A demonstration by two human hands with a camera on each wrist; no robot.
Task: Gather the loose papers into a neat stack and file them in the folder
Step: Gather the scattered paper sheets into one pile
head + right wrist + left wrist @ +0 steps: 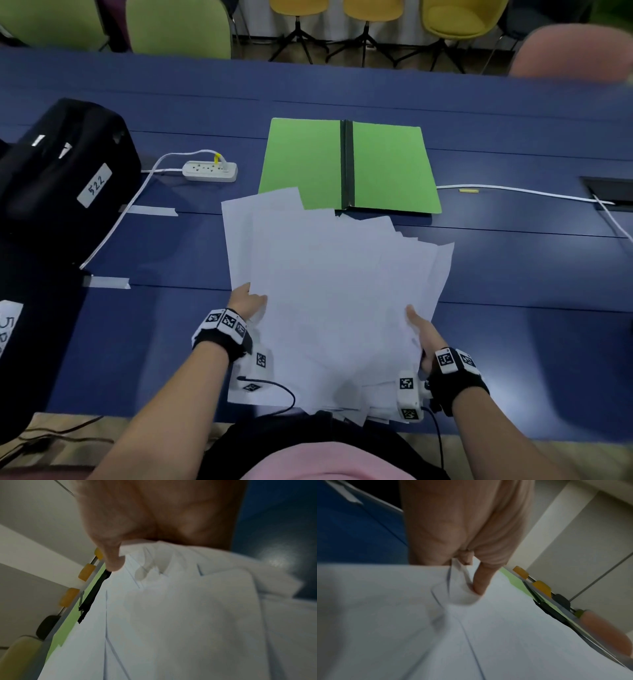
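Note:
A fanned bundle of white papers (335, 291) is held over the blue table (513, 274), its far corner overlapping the open green folder (387, 164) with a black spine. My left hand (248, 303) grips the bundle's left edge, thumb on top. My right hand (423, 334) grips its right edge the same way. In the left wrist view the thumb presses the papers (488, 635) and curls a sheet edge. The right wrist view shows the thumb on the papers (171, 615), with the folder (68, 626) beyond. The fingers under the sheets are hidden.
A black bag (65, 171) stands at the left, with a white power strip (209, 170) and its cable beside it. Another white cable (520, 192) runs to the right of the folder. Green, yellow and pink chairs line the far side.

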